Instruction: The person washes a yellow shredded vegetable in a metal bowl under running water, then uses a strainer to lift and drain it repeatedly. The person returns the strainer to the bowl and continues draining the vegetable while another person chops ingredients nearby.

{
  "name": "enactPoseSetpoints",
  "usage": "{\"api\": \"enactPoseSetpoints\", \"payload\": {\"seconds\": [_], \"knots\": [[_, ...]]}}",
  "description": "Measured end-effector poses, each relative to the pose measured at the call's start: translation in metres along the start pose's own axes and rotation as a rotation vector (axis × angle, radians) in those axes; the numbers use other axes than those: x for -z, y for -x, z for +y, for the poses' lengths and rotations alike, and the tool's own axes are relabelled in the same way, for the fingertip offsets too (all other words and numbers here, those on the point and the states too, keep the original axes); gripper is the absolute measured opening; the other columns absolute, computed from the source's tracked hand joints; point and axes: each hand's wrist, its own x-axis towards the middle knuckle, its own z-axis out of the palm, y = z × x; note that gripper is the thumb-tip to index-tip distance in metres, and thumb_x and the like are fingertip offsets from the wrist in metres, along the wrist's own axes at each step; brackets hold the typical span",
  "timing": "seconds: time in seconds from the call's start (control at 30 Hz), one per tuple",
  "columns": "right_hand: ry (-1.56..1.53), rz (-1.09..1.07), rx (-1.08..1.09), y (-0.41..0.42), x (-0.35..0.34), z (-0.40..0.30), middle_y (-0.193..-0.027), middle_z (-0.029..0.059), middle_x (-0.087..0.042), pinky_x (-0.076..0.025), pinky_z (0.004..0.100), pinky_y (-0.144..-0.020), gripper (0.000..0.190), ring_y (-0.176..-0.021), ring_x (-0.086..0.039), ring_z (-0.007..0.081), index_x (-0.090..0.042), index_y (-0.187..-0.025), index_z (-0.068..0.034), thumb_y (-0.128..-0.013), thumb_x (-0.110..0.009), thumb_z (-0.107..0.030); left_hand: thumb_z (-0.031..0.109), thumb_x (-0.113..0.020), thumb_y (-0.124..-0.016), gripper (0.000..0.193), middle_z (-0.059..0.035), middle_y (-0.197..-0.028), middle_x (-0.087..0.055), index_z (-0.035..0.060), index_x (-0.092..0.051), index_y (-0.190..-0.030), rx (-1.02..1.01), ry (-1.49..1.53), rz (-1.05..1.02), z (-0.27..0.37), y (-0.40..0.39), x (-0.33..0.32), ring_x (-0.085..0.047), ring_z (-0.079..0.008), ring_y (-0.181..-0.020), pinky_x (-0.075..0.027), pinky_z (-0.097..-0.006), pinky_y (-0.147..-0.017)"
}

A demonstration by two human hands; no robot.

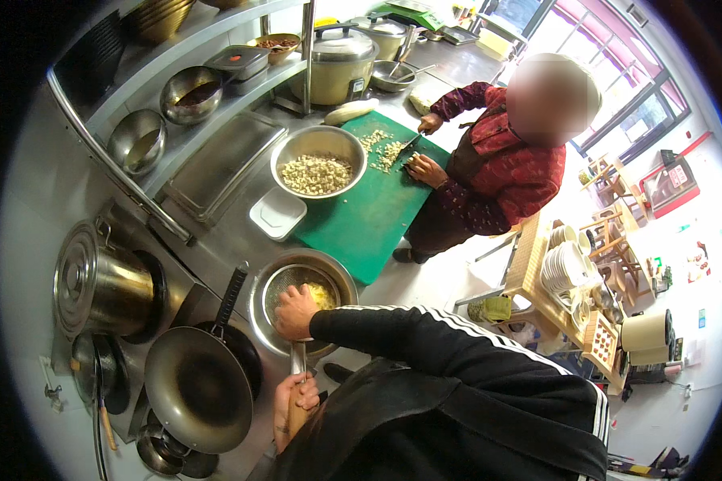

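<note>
My left hand (298,400) is closed around the wooden handle (298,416) of a fine-mesh metal strainer (275,288). The strainer lies over a round steel basin (262,321) at the counter's edge. Inside the mesh, my right hand (295,312) has its fingers down beside wet yellow food (322,296); whether it grips any of it is hidden. Just above is a green cutting board (361,222), with a steel bowl of chopped pale pieces (316,175) and a white plastic container (278,213) at its left side.
Across the board, a co-worker (505,168) cuts pale pieces with a knife (410,144). A wok (198,388) and a lidded stockpot (111,282) stand at left. Steel bowls (137,143) sit on the metal shelf; a rice cooker (337,66) stands behind.
</note>
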Motion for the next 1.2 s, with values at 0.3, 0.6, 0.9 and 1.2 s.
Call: {"api": "enactPoseSetpoints", "payload": {"seconds": [0.3, 0.6, 0.9, 1.2], "knots": [[0.007, 0.006, 0.078, 0.024, -0.014, 0.048, -0.113, 0.0105, -0.055, -0.047, 0.0563, -0.081, 0.052, -0.106, -0.054, 0.0368, -0.063, -0.116, -0.024, -0.069, -0.075, -0.044, 0.017, -0.043, -0.102, 0.022, -0.0034, -0.065, -0.046, 0.0010, -0.057, -0.097, -0.036, 0.010, 0.066, -0.007, 0.003, -0.006, -0.041, -0.0126, -0.044, -0.036, -0.0275, -0.046], [0.019, 0.018, 0.204, 0.012, -0.025, 0.056, -0.109, 0.0098, -0.055, -0.041, 0.0509, -0.084, 0.050, -0.107, -0.052, 0.0330, -0.066, -0.112, -0.022, -0.068, -0.076, -0.045, 0.018, -0.042, -0.102, 0.021, -0.0031, -0.065, -0.045, 0.0020, -0.055, -0.097, -0.079, -0.043, 0.075, -0.010, -0.002, 0.005, -0.040, -0.0127, -0.044, -0.036, -0.0285, -0.046], [0.037, -0.018, 0.135, -0.005, -0.015, 0.051, -0.105, 0.0104, -0.060, -0.044, 0.0485, -0.085, 0.032, -0.104, -0.056, 0.0310, -0.067, -0.101, -0.015, -0.076, -0.070, -0.036, 0.019, -0.042, -0.102, 0.019, -0.0020, -0.064, -0.044, 0.0038, -0.053, -0.097, -0.070, -0.043, 0.038, -0.013, -0.001, -0.002, -0.039, -0.0116, -0.044, -0.035, -0.0268, -0.047], [-0.121, -0.420, 0.210, -0.010, 0.014, 0.073, -0.118, 0.0109, -0.055, -0.045, 0.0589, -0.079, 0.044, -0.108, -0.055, 0.0378, -0.068, -0.116, -0.026, -0.079, -0.072, -0.049, 0.020, -0.042, -0.102, 0.021, -0.0007, -0.065, -0.046, 0.0041, -0.053, -0.094, -0.120, -0.038, 0.041, -0.024, -0.001, -0.002, -0.041, -0.0114, -0.045, -0.036, -0.0281, -0.046]]}}
